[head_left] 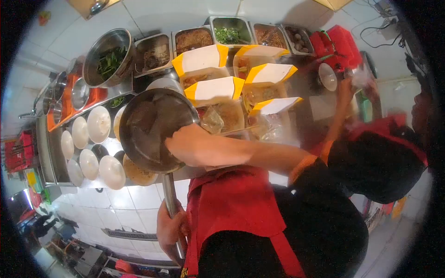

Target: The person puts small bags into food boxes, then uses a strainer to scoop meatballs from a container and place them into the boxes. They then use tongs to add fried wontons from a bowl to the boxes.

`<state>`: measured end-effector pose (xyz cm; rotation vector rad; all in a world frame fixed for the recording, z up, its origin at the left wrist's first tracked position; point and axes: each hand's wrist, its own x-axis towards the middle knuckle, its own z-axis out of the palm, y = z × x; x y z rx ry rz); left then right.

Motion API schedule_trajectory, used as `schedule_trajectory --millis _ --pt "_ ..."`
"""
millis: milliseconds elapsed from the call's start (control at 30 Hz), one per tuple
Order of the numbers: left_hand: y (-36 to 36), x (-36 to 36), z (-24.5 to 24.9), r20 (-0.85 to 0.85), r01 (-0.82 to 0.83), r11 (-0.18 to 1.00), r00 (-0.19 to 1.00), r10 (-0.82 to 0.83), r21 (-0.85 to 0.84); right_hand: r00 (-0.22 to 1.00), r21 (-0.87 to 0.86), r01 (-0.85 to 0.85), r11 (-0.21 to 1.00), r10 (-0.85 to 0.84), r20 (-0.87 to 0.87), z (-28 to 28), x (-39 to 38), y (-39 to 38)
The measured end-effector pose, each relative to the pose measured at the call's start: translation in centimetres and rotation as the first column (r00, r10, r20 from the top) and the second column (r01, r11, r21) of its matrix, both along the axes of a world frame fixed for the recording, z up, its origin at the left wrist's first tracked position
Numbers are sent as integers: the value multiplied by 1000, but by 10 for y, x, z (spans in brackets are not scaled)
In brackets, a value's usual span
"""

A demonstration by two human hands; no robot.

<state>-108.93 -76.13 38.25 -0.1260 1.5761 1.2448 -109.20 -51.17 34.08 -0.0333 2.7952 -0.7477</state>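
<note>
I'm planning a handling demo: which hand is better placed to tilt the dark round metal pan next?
Probably the left hand: it grips the long silvery metal handle of the dark round metal pan. The right hand overlaps the pan's right side in the view, away from that handle.

1. I hold one pan (150, 116), round and fairly deep, dark inside with a dull brownish sheen across the bottom
2. Its long handle (170, 193) is silvery, smooth and tube-like, running from the near edge down toward me, beside my apron (236, 204)
3. The pan's open side faces up to me, though part of its right side is hidden
4. It sits between my white bowls (112, 172) and yellow-edged cartons (215, 90); whether it touches the surface below, I cannot tell
</note>
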Motion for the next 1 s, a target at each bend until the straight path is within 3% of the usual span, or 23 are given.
schedule_trajectory --millis 67,167,267,333,433,500,567,633,700,833,900,1000 --pt "4 -1 1 -30 -2 998 1000 1 -59 1000 -4 18 1000 -18 -5 -5 2 0" --pt "2 -2 1 -43 24 998 999 -27 -64 991 -76 13 997 -2 132 9 -1 2" --pt "-1 -4 1 48 -12 999 999 14 -36 973 -70 15 997 1 232 10 -4 4" --pt "-4 -7 -3 43 62 997 997 -60 -52 1000 -61 6 998 -5 24 13 4 7" --pt "-4 -8 -3 73 26 999 997 -22 -47 983 -169 93 981 -64 171 67 7 31" --pt "-4 -12 0 44 35 998 998 -33 -57 973 -181 194 964 -166 162 91 14 51" --pt "-6 -14 2 21 42 996 999 -41 -74 977 -175 194 965 -206 -49 90 33 81" --pt "-8 -16 3 48 -14 996 999 19 -88 905 -190 248 950 -297 -306 102 52 116" --pt "-6 -18 6 56 -54 997 997 58 -62 875 -188 388 902 -425 -231 118 67 153" --pt "7 -21 18 53 -157 986 986 160 -65 856 -161 480 862 -501 -129 102 75 215" --pt "10 -21 17 -4 -201 978 980 201 -49 907 178 409 895 -379 -183 63 78 242" --pt "12 -25 19 4 -211 975 977 212 -65 909 295 415 860 -407 -91 18 93 270"
